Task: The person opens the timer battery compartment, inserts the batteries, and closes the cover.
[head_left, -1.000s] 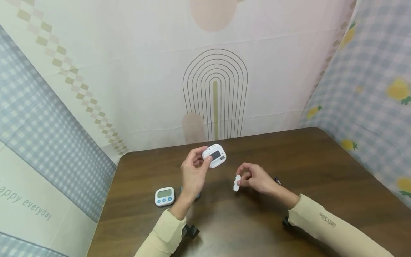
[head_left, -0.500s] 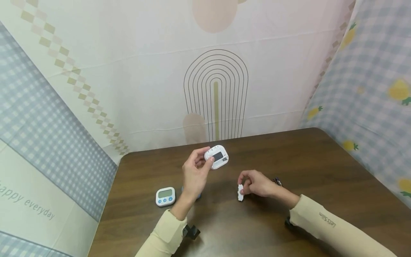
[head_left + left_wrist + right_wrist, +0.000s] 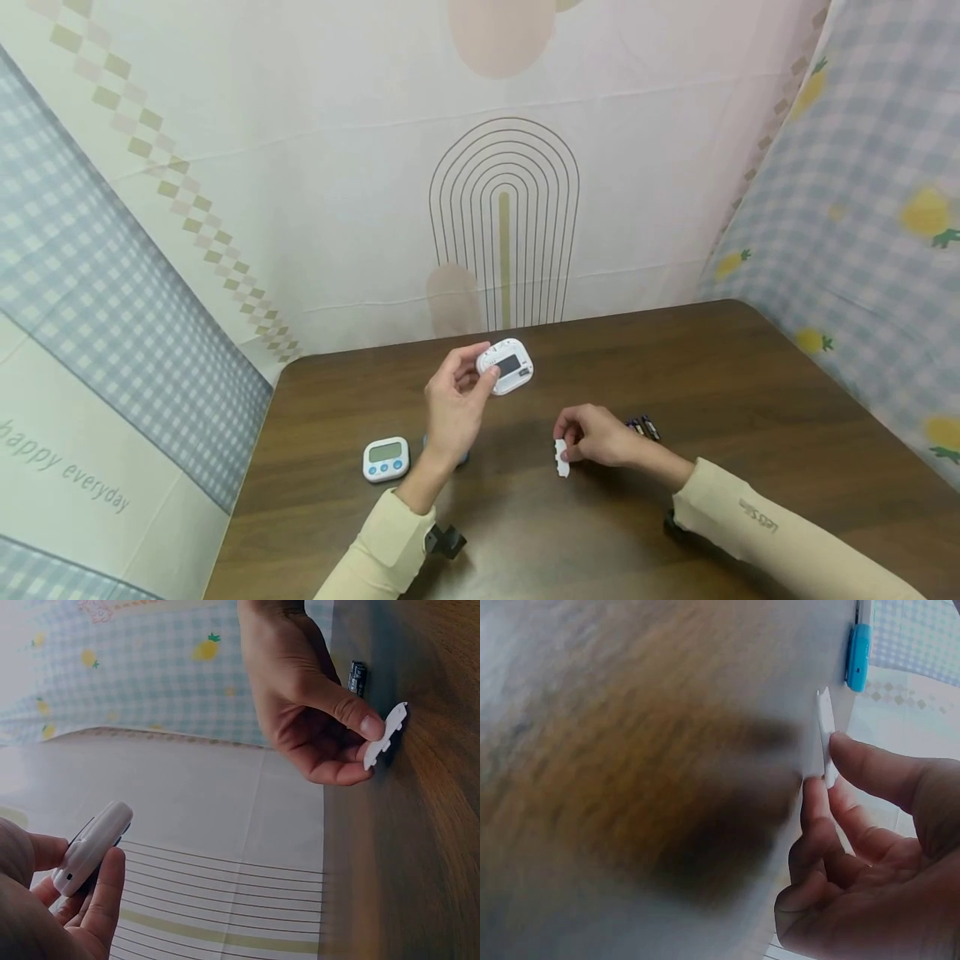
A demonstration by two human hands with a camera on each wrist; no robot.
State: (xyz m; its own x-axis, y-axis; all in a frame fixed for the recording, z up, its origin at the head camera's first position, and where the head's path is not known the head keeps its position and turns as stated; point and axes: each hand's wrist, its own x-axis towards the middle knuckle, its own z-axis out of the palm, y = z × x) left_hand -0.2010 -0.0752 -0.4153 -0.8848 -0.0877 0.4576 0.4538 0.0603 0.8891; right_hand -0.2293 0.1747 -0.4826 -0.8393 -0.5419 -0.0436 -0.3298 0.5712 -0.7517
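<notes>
My left hand (image 3: pixel 453 408) holds up a white digital timer (image 3: pixel 510 364) between thumb and fingers. Its back faces the head camera, showing a dark rectangle and an uncovered battery slot. In the left wrist view the same timer (image 3: pixel 94 844) appears edge-on. Low over the table, my right hand (image 3: pixel 600 435) pinches a thin white battery cover (image 3: pixel 562 458) with small tabs along one edge. The left wrist view shows this cover (image 3: pixel 386 737) between thumb and fingertips, close to the wood. Several small batteries (image 3: pixel 649 428) lie just behind the right hand, partly hidden by it.
A second white timer (image 3: pixel 386 460) with blue buttons lies face up at the left of the brown table (image 3: pixel 720 367). Something blue (image 3: pixel 464 457) shows beside the left wrist, mostly hidden by it. Patterned cloths hang behind the table and along both sides.
My right hand has come down toward the table with the battery cover, uncovering more of the batteries behind it. The left hand and its timer have shifted slightly right.
</notes>
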